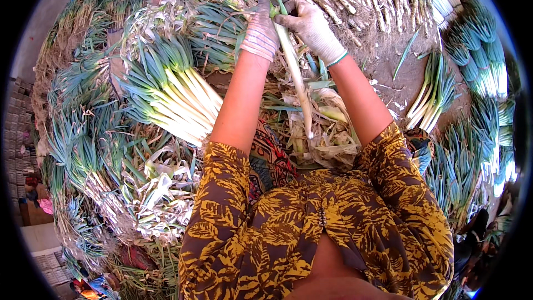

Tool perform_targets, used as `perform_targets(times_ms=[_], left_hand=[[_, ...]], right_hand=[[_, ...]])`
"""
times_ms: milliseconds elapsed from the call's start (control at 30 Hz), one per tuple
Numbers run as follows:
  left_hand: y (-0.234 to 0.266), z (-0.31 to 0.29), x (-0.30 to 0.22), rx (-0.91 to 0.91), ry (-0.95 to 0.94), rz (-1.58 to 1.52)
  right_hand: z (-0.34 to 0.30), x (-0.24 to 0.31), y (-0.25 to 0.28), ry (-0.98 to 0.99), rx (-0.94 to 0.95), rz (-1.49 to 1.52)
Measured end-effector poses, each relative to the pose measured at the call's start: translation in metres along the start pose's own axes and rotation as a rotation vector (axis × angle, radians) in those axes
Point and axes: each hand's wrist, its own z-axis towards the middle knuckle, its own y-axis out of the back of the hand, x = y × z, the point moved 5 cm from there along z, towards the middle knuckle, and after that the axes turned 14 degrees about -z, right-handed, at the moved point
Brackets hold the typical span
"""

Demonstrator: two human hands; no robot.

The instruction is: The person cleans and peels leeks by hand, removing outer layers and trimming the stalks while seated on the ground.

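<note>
The floor (383,72) is brown and dirty, with small blocks (16,133) far left and bright light at right.

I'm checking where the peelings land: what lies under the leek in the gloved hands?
Beneath the leek's white end is a loose heap of pale, dry leaf scraps. What that heap covers can't be seen, nor the strip directly behind the leek.
</note>
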Motion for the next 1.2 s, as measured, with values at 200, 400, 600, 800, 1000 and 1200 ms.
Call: perform_targets(times_ms=[200,400,600,800,1000,1200], left_hand=[[0.024,0.005,-0.043,-0.097,0.044,-0.190],[0.066,0.017,-0.082,-0.088,-0.017,-0.353],[0.108,0.022,-0.132,0.021,0.004,-0.474],[0.121,0.003,-0.162,-0.050,-0.147,-0.395],[0.120,-0.005,-0.176,0.032,-0.106,-0.486],[0.121,-0.001,-0.171,0.073,-0.074,-0.487]], right_hand=[[-0.060,0.016,0.005,-0.039,-0.078,-0.035],[-0.135,-0.013,0.016,-0.221,0.187,0.135],[-0.192,-0.072,0.018,-0.277,0.367,-0.219],[-0.237,-0.135,0.021,-0.473,0.652,-0.760],[-0.290,-0.225,0.032,-0.488,0.958,-1.093],[-0.213,-0.137,0.019,-0.295,0.508,-0.603]])
